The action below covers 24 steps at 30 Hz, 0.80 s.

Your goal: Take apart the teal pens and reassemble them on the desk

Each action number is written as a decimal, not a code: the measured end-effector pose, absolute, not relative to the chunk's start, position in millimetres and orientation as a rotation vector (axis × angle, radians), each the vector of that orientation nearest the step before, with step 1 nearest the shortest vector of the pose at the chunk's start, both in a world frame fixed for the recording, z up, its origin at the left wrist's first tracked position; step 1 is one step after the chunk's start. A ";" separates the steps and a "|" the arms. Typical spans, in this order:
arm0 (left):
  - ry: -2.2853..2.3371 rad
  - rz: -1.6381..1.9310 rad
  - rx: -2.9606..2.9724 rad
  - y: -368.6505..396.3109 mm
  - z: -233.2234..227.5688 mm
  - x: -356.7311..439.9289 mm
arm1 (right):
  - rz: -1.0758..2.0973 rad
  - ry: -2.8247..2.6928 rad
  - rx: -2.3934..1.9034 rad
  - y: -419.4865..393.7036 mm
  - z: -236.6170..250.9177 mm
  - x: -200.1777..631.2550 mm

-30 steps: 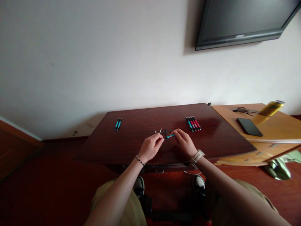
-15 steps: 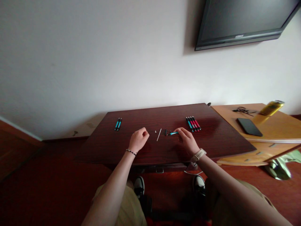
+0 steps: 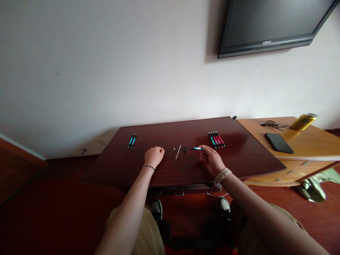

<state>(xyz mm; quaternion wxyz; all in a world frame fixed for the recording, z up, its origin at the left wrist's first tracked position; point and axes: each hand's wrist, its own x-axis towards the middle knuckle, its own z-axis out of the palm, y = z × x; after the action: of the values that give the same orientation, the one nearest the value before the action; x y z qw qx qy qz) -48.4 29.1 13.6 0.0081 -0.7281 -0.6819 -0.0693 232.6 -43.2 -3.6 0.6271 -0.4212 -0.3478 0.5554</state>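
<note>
My right hand (image 3: 210, 157) is closed on a blue pen barrel (image 3: 197, 148), its dark end pointing left just over the table. My left hand (image 3: 154, 156) rests on the table with its fingers curled in; whether anything is inside the fist is hidden. Between the hands lie a thin white refill (image 3: 178, 152), a small pale piece (image 3: 174, 148) and a black pen part (image 3: 185, 149). Two blue pens (image 3: 132, 140) lie side by side at the left. Several blue and red pens (image 3: 216, 140) form a row beyond my right hand.
The dark wooden table (image 3: 170, 132) stands against the wall. At its right is a lighter cabinet (image 3: 268, 125) bearing a black phone (image 3: 278, 142), a black cable (image 3: 272, 124) and a yellow can (image 3: 303, 122). A television (image 3: 268, 30) hangs above.
My right hand has lifted the blue barrel's dark end slightly and turned it more level, away from the black part. My left hand has shifted slightly left and down, its fingers still curled.
</note>
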 end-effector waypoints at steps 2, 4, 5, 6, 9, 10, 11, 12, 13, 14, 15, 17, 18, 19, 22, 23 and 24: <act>-2.135 -0.198 -2.267 31.2 13.1 -46.3 | 1.332 -0.695 -0.911 -43.2 -3.1 233.3; -2.145 -0.177 -2.256 33.0 12.7 -44.2 | 1.389 -0.631 -0.844 -42.8 -3.0 234.3; -2.153 -0.167 -2.251 33.7 12.5 -43.4 | 1.414 -0.608 -0.810 -42.4 -3.2 234.9; -2.161 -0.161 -2.247 34.4 12.3 -42.8 | 1.438 -0.581 -0.776 -42.0 -3.4 235.6; -2.170 -0.164 -2.253 35.9 11.6 -42.6 | 1.531 -0.478 -0.689 -41.1 -3.5 237.7; -2.167 -0.170 -2.259 36.3 11.3 -42.9 | 1.566 -0.441 -0.662 -41.0 -3.1 238.3; -2.162 -0.178 -2.264 36.7 11.0 -43.3 | 1.599 -0.406 -0.636 -41.0 -2.5 238.8; -2.161 -0.183 -2.265 36.9 10.7 -43.7 | 1.628 -0.376 -0.612 -41.2 -1.8 239.3; -2.163 -0.186 -2.264 37.2 10.4 -44.1 | 1.649 -0.351 -0.594 -41.4 -0.9 239.6; -2.167 -0.185 -2.259 37.4 10.1 -44.4 | 1.664 -0.331 -0.582 -41.5 -0.1 239.8; -2.175 -0.182 -2.254 37.5 9.9 -44.5 | 1.675 -0.315 -0.576 -41.7 0.7 239.9; -2.193 -0.177 -2.242 37.7 9.8 -44.5 | 1.690 -0.291 -0.572 -41.8 1.6 240.1; -2.200 -0.178 -2.239 37.7 9.8 -44.3 | 1.695 -0.281 -0.569 -41.7 1.8 240.2; -2.205 -0.183 -2.239 37.6 10.0 -44.2 | 1.700 -0.272 -0.566 -41.5 1.7 240.2; -2.220 -0.203 -2.246 37.9 10.6 -44.2 | 1.705 -0.254 -0.558 -40.9 0.6 240.4; -2.229 -0.211 -2.249 38.2 10.9 -44.5 | 1.705 -0.250 -0.554 -40.7 0.1 240.5; -2.243 -0.221 -2.252 38.8 11.2 -45.1 | 1.705 -0.245 -0.548 -40.6 -0.3 240.6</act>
<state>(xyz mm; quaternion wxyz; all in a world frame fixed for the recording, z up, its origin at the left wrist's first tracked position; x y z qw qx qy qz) -45.1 38.8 11.2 -0.0222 -0.7067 -0.7038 -0.0694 240.6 -40.6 -0.3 0.6187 -0.2384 -0.1067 0.7410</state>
